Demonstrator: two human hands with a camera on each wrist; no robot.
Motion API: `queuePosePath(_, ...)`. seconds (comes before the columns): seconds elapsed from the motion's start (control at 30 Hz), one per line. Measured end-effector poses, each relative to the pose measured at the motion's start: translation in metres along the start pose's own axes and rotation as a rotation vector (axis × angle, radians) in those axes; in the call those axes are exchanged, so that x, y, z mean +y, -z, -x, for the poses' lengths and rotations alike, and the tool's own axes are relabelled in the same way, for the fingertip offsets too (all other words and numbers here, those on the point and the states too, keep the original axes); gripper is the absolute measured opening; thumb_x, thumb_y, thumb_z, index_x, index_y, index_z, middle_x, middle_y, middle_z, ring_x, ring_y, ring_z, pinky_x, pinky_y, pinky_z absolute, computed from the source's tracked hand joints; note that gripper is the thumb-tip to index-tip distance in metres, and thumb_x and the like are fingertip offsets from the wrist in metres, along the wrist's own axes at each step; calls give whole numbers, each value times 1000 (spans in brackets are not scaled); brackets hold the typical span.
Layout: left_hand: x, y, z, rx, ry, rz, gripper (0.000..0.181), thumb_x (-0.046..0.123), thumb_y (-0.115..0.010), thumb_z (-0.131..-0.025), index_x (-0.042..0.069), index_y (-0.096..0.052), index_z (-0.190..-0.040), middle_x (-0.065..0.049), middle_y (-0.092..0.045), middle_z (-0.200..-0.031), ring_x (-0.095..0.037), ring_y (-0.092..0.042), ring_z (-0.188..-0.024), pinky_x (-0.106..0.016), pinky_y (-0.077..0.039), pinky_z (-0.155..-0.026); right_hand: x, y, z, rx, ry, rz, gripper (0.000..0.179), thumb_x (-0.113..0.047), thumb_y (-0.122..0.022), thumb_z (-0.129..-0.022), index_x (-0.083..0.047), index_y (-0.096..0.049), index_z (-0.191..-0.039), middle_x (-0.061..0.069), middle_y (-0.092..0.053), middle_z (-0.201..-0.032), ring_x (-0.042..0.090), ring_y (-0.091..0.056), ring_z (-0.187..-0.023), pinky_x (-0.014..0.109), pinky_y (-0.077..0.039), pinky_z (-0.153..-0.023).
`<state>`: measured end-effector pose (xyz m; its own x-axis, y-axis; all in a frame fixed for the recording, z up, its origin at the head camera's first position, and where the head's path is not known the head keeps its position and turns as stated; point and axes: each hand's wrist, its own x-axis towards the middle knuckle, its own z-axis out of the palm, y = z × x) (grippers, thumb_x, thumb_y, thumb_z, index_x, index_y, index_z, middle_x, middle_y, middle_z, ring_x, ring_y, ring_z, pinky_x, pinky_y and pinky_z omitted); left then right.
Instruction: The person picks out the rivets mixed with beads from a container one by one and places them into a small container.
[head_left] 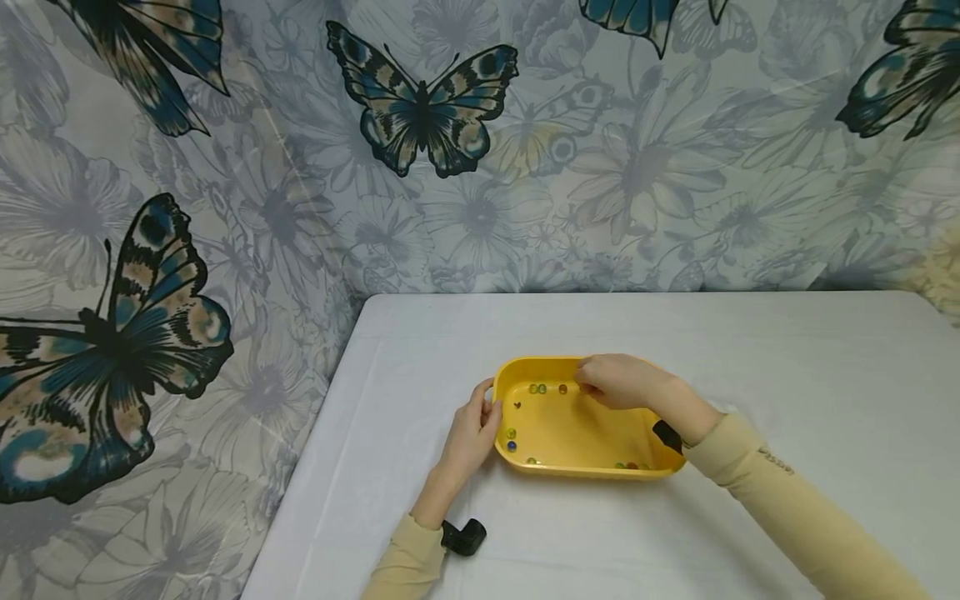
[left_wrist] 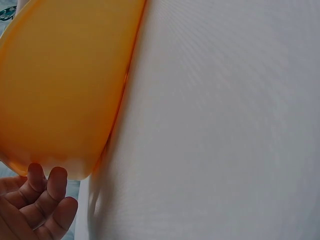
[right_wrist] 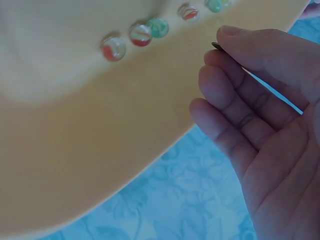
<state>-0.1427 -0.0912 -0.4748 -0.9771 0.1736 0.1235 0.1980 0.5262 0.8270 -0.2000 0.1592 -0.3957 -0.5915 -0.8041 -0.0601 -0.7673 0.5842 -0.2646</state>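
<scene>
A yellow tray (head_left: 585,429) with rounded corners sits on the table, glass marbles (head_left: 537,388) lying along its edges. My left hand (head_left: 476,423) grips its left end at the rim; in the left wrist view the fingers (left_wrist: 58,181) touch the tray's end wall (left_wrist: 65,105). Over the tray's far side, my right hand (head_left: 626,382) pinches a small, dark, thin piece (right_wrist: 217,46) between thumb and index finger. What kind of piece it is cannot be made out. Clear marbles with red or green swirls (right_wrist: 141,35) lie close to that hand. A blue marble (head_left: 512,447) is near the left wall.
A tiny dark piece (head_left: 517,405) lies on the tray's floor at the left. White cloth covers the table (head_left: 405,358). Behind it stands a wall covering with butterflies (head_left: 422,108) and flowers. Each wrist wears a black camera (head_left: 465,537).
</scene>
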Motion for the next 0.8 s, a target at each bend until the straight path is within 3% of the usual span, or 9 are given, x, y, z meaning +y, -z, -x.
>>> queuePosePath(0.6,1,1,0,-3,-24,2,40,18,-45,-97,5,-42,-136,2,-49,-73,-8,-44,-60,-20,-39,-53,5,11,26,-23,-107,16,18,7,-64,-80,-7,-55,-72,-2,-42,-67,11,-38,-62,24,-34,-57)
queuePosePath(0.8,1,1,1,7,-26,3,40,18,-45,-97,5,-42,-135,3,-48,-73,-8,-44,-59,-20,-39,-53,6,16,35,-14,-115,27,26,9,-61,-80,-11,-49,-68,-3,-36,-64,10,-35,-60,24,-32,-56)
